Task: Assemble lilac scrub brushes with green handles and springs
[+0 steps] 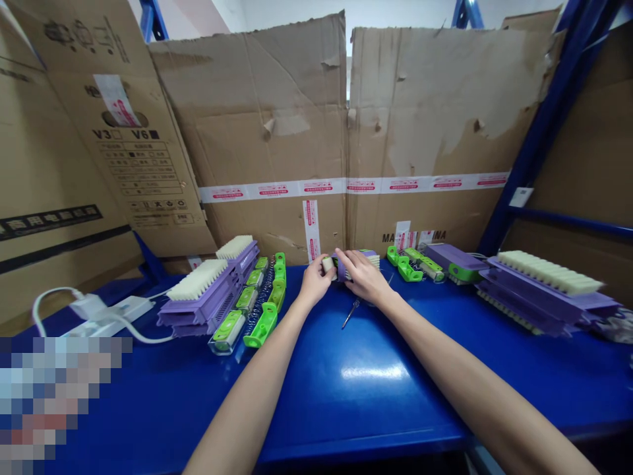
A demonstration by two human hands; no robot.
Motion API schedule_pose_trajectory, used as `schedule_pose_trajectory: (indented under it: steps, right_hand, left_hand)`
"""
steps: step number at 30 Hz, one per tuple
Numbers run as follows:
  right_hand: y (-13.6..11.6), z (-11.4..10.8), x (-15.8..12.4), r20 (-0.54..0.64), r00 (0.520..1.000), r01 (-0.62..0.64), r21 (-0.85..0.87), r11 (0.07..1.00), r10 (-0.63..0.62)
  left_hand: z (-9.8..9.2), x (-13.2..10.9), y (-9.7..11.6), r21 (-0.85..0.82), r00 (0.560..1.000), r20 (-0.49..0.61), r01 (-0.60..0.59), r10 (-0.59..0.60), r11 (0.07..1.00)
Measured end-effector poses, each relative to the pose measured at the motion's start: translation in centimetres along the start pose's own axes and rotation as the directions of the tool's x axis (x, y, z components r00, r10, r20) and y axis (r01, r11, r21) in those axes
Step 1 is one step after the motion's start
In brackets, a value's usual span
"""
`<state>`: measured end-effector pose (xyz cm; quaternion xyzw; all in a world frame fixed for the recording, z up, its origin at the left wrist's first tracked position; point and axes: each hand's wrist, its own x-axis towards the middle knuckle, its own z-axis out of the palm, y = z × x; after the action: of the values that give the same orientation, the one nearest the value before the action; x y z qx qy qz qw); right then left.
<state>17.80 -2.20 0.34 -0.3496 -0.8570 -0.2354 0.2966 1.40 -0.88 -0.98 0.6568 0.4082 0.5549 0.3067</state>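
My left hand (316,280) pinches a small cream-coloured piece (327,264) at the left end of a purple brush unit (340,267). Over the top of that unit lies my right hand (366,276), its fingers wrapped round the body and hiding most of it. Cream bristles show past the fingers. A small screwdriver (352,311) lies on the blue table just in front of my right hand, partly covered by it.
Stacked purple brush bodies (202,300) stand at left, beside green-topped clear parts (229,328), springs (258,300) and green brackets (262,324). More green brackets (409,268) and purple bodies (537,293) lie right. A white power strip (119,316) sits far left. Cardboard (267,132) walls the back.
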Motion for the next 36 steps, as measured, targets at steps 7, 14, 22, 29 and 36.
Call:
schedule_pose_trajectory:
  steps: [7,14,22,29,36]
  right_hand:
    - [0.3,0.1,-0.3,0.004,1.0,-0.001,-0.033,0.999,0.001]
    - [-0.2,-0.1,-0.6,-0.06,0.998,-0.009,-0.013,1.0,0.009]
    - [-0.7,-0.4,-0.5,-0.088,0.996,-0.024,-0.045,0.999,0.02]
    - [-0.7,-0.2,-0.6,-0.089,0.996,-0.002,-0.066,0.998,-0.003]
    - [-0.6,0.2,-0.9,-0.091,0.996,0.0,-0.08,0.997,-0.007]
  left_hand:
    - [0.2,-0.1,0.0,0.094,0.996,0.088,-0.038,0.03,0.995]
    - [0.2,-0.6,1.7,-0.001,0.984,0.053,0.168,-0.168,0.986]
    - [0.5,-0.8,4.1,-0.287,0.725,0.371,0.684,-0.58,0.671]
    - [-0.2,-0.7,4.2,-0.25,0.691,0.376,0.717,-0.617,0.651]
    - [-0.3,-0.6,4.4,-0.267,0.706,0.35,0.705,-0.616,0.656]
